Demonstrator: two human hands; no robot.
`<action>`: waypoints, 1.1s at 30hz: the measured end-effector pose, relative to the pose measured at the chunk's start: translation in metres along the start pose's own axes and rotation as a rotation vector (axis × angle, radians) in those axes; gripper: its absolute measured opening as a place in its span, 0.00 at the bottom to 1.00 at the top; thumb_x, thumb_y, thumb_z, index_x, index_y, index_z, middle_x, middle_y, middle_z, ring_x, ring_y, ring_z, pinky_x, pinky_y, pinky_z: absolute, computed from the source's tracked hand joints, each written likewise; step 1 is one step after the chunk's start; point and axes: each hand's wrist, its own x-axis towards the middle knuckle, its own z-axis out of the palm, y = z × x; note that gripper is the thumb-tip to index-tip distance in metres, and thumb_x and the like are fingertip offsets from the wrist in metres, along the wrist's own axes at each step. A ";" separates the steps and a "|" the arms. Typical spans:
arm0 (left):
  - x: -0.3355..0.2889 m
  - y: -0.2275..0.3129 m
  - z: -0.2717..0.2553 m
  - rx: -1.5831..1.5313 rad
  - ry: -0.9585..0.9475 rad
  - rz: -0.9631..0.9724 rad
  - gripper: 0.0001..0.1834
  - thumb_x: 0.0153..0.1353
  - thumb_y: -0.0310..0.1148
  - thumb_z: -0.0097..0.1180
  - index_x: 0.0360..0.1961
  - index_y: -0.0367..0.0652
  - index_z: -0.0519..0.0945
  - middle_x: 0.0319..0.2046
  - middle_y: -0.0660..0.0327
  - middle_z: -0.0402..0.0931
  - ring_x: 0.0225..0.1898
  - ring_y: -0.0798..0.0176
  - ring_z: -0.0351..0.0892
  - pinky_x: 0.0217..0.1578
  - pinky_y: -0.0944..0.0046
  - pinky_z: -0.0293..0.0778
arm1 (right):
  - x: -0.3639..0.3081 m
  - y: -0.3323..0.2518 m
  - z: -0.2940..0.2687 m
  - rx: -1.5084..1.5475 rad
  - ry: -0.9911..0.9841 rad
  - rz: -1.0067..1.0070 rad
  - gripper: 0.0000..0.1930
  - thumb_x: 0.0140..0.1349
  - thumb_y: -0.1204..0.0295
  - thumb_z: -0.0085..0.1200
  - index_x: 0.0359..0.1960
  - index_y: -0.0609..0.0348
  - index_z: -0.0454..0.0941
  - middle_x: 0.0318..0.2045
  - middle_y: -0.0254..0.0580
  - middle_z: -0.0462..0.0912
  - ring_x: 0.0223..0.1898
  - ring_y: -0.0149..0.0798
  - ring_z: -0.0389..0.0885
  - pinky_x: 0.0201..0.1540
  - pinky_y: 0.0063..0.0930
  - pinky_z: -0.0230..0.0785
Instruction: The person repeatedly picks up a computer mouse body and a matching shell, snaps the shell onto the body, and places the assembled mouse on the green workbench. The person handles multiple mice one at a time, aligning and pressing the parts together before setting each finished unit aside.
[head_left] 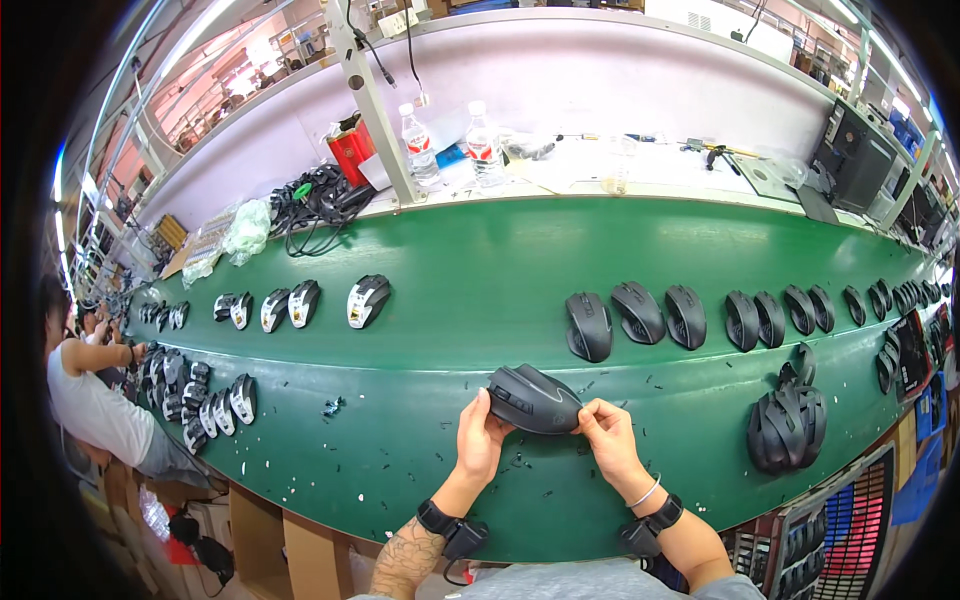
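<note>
A black computer mouse [537,402] is held just above the green table, between my two hands. My left hand [480,438] grips its left end with thumb and fingers, near the side buttons. The right end is pinched by my right hand [609,438], thumb on top; the fingers beneath are partly hidden. Beyond the mouse, several black mice stand in a row, among them one mouse [589,328] at the near end. To the right lies a heap of black mouse shells [786,425]. Small dark screws or bits are scattered around my hands.
Mice with white parts [369,301] stand at the far left, and more are clustered [186,390] nearer. A co-worker [105,385] is at the left edge. Two bottles [484,150], a red box [351,150] and coiled cables [318,200] sit at the back. A crate [815,535] stands lower right.
</note>
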 end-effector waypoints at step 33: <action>0.000 0.013 -0.008 0.366 0.132 0.108 0.18 0.67 0.39 0.50 0.27 0.36 0.81 0.20 0.70 0.73 0.19 0.80 0.63 0.19 0.76 0.58 | 0.006 -0.003 -0.010 0.046 -0.088 0.196 0.11 0.71 0.66 0.43 0.38 0.61 0.74 0.34 0.33 0.80 0.37 0.26 0.78 0.43 0.24 0.73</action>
